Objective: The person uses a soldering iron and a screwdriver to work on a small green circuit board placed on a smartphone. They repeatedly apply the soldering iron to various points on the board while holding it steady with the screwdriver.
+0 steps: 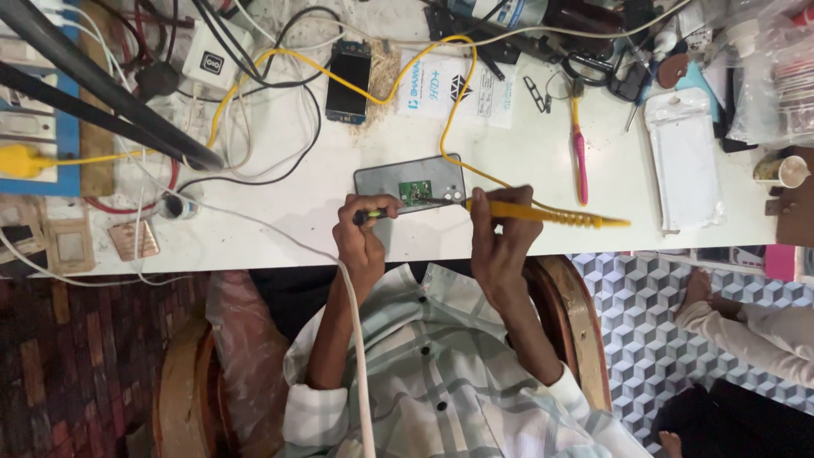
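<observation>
Both hands work at the near edge of a white workbench [280, 170]: the left hand [360, 242] is closed on a thin dark-handled tool [398, 211], and the right hand [496, 246] is clamped on a yellow soldering iron [543, 215], with tips of both meeting over a small green circuit board [415, 192]. That board rests on a grey phone [407, 180] lying face down just beyond the knuckles, near the middle of the bench. By the look of it, the board is light, stiff and fragile, best held by its bare edges or pinned with the tool tip, while the phone's smooth back could slide on the tabletop. A yellow cable [339, 64] loops away from the iron towards the far left. Farther off lie a second phone [348, 82] with a dark screen, a pink-handled tool [580, 161] to the right and a white tray [683, 161]. Another person's arm [746, 331] shows at near right.
</observation>
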